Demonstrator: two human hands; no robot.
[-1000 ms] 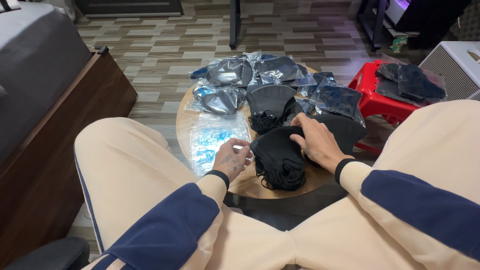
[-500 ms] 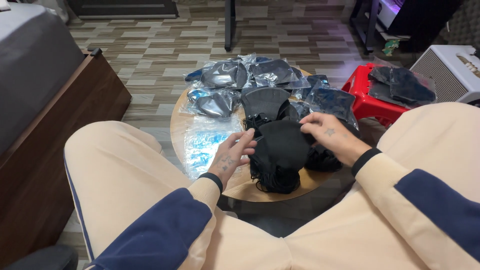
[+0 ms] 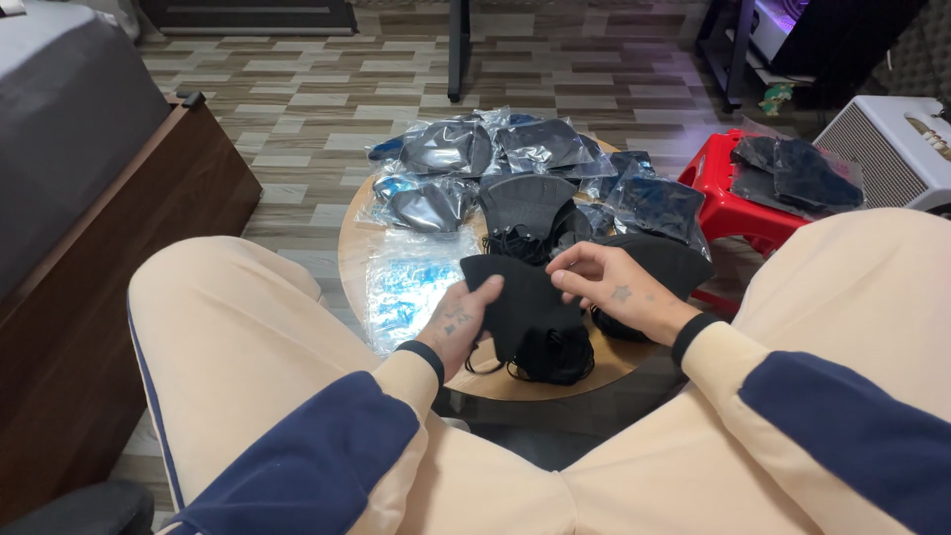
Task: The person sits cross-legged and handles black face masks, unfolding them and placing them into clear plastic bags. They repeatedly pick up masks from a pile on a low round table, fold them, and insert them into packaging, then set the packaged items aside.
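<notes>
A stack of black face masks (image 3: 530,317) lies on a small round wooden table (image 3: 349,260) between my knees. My left hand (image 3: 458,323) grips the top mask at its left edge. Over the stack's right side, my right hand (image 3: 614,289) pinches the same mask's upper edge with thumb and fingers. Behind the stack sit more loose black masks (image 3: 523,210) and several clear plastic bags holding black masks (image 3: 451,154). Empty clear bags with blue print (image 3: 411,282) lie to the left of my hands.
A red plastic stool (image 3: 721,203) at the right carries bagged black masks (image 3: 792,173). A white speaker box (image 3: 887,149) stands beyond it. A dark wooden bed frame (image 3: 129,228) runs along the left. A table leg (image 3: 458,50) stands behind.
The camera has shifted so the table sits higher in view. My left hand moved from the table's front edge onto the top mask, and my right hand slid from the pile's right to its upper edge.
</notes>
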